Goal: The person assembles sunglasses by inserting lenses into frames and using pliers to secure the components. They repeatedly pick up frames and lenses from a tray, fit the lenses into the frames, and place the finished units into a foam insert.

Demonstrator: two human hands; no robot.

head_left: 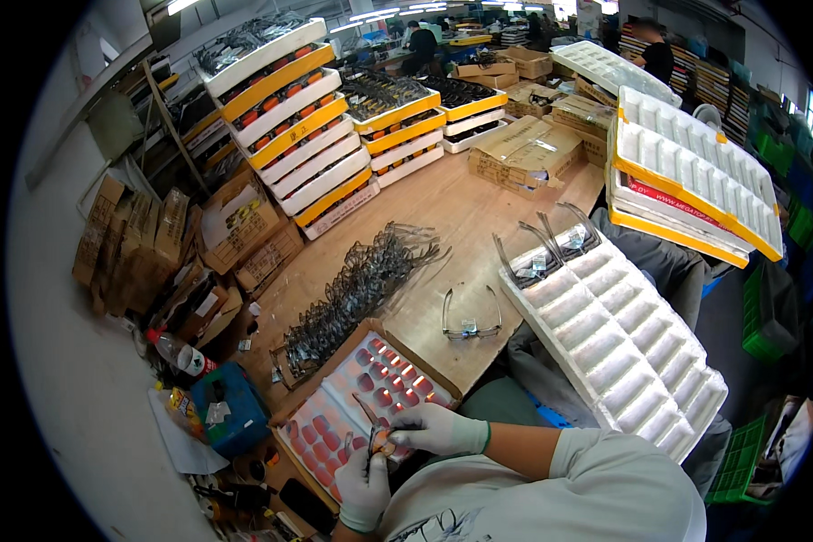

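Observation:
Both my hands wear white gloves and meet low in the picture over a shallow cardboard box (370, 330). My left hand (364, 485) and my right hand (435, 428) together pinch a small dark-framed pair of glasses (373, 434). The box holds a white tray (334, 411) with rows of orange-red lenses. One clear pair of glasses (470, 325) lies alone on the wooden table (443, 208), just beyond the box.
A long heap of clear glasses (352, 289) lies left of centre. A white compartment tray (614, 334) rests at my right, with two pairs at its far end. Stacks of white and yellow trays (307, 135), cardboard boxes (524, 154) and a blue box (228, 406) surround the table.

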